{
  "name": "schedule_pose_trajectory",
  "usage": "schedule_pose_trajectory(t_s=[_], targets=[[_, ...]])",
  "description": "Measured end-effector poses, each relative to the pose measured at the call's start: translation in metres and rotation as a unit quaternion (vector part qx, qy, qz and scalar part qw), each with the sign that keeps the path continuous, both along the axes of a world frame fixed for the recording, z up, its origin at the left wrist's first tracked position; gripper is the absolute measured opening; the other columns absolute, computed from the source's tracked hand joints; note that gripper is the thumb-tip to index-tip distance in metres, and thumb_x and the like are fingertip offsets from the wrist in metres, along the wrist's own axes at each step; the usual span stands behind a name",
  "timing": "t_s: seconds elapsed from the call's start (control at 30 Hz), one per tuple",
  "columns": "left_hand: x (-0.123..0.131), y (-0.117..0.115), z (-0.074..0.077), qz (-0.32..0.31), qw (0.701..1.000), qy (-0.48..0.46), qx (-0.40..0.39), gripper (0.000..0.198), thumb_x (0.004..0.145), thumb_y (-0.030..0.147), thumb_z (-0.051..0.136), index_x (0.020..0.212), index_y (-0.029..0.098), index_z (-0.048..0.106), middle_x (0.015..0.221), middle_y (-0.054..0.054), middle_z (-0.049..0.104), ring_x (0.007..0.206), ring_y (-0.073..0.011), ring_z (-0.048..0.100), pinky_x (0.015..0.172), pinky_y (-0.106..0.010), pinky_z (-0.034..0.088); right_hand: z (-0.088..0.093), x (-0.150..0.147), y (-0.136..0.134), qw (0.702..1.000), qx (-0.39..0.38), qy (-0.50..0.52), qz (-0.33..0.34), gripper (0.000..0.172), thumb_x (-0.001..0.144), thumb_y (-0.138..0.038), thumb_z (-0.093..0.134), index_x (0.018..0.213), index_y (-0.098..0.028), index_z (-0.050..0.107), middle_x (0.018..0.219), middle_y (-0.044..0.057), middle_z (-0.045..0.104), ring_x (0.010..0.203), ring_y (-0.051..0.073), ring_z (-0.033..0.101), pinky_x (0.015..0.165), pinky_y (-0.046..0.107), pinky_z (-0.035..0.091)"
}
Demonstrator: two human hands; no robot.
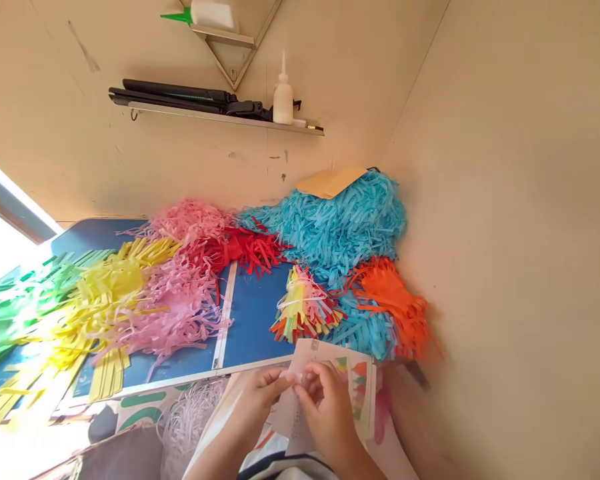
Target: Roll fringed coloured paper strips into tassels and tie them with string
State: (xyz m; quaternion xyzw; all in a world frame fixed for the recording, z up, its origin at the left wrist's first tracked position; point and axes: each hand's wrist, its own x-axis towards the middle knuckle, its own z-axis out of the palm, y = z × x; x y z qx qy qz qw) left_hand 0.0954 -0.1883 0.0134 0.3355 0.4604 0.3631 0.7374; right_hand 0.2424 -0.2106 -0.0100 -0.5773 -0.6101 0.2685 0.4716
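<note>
Both hands, left hand (258, 397) and right hand (331, 411), pinch small white paper slip (295, 378) at its edges. Judged v. light, limp, tears easily; grip near edge w/ light pressure.

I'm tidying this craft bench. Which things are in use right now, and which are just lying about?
In use: left hand, right hand, small white paper piece pinched between them, printed sheet beneath.
Lying about: blue fringe pile, orange fringe, multicolour tassel, pink fringe, yellow fringe, glue bottle.
</note>
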Motion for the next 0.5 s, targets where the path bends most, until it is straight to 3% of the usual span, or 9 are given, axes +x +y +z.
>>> schedule_pose_trajectory(t_s=[0.1,0.23,0.3,0.4,0.43,0.5], targets=[[0.002,0.000,-0.003,0.008,1.000,-0.001,0.006,0.040,0.066,0.053,0.078,0.064,0.014,0.067,0.054,0.001,0.056,0.051,-0.0106,0.044,0.053,-0.023,0.031,0.002,-0.002,0.003,1.000,-0.009,-0.002,0.016,0.003,0.083,-0.018,0.060,0.083,-0.021,0.061,0.079,0.001,0.062,0.067,0.016,0.060,0.061,0.023,0.048],[0.005,-0.001,-0.003,0.018,0.999,-0.040,-0.016,0.037,0.066,0.052,0.078,0.075,0.017,0.070,0.064,0.000,0.063,0.057,-0.0138,0.051,0.057,-0.024,0.036,0.014,-0.001,-0.003,0.997,0.017,0.040,0.064,0.012,0.085,-0.016,0.055,0.075,-0.020,0.058,0.074,0.000,0.060,0.068,0.015,0.059,0.063,0.023,0.046],[0.005,0.000,-0.001,0.023,0.999,-0.038,-0.008,0.039,0.067,0.052,0.077,0.080,0.017,0.070,0.068,0.000,0.065,0.060,-0.0142,0.052,0.058,-0.024,0.037,0.021,0.001,-0.010,0.988,0.031,0.062,0.141,0.011,0.085,-0.015,0.056,0.076,-0.021,0.060,0.074,0.000,0.061,0.070,0.015,0.059,0.065,0.023,0.046],[0.002,0.001,-0.001,0.035,0.999,0.006,0.021,0.040,0.067,0.053,0.077,0.075,0.016,0.067,0.065,0.001,0.063,0.057,-0.0122,0.048,0.056,-0.023,0.035,0.020,0.001,-0.021,0.965,-0.009,0.072,0.252,0.012,0.084,-0.014,0.059,0.074,-0.021,0.062,0.074,-0.001,0.062,0.069,0.014,0.058,0.066,0.023,0.045],[0.001,0.002,-0.001,0.035,0.999,0.018,0.024,0.040,0.067,0.054,0.076,0.074,0.016,0.067,0.064,0.001,0.063,0.057,-0.0119,0.048,0.056,-0.023,0.035,0.016,0.001,-0.023,0.968,-0.026,0.077,0.237,0.012,0.083,-0.014,0.060,0.074,-0.021,0.062,0.073,-0.001,0.061,0.068,0.014,0.058,0.065,0.023,0.045],[-0.001,0.001,-0.004,0.022,0.999,0.028,0.020,0.042,0.069,0.056,0.075,0.077,0.016,0.066,0.067,0.001,0.064,0.057,-0.0125,0.049,0.056,-0.024,0.036,0.007,0.001,-0.023,0.984,-0.048,0.101,0.135,0.006,0.081,-0.016,0.061,0.081,-0.021,0.061,0.075,-0.001,0.059,0.066,0.014,0.056,0.063,0.023,0.046]])
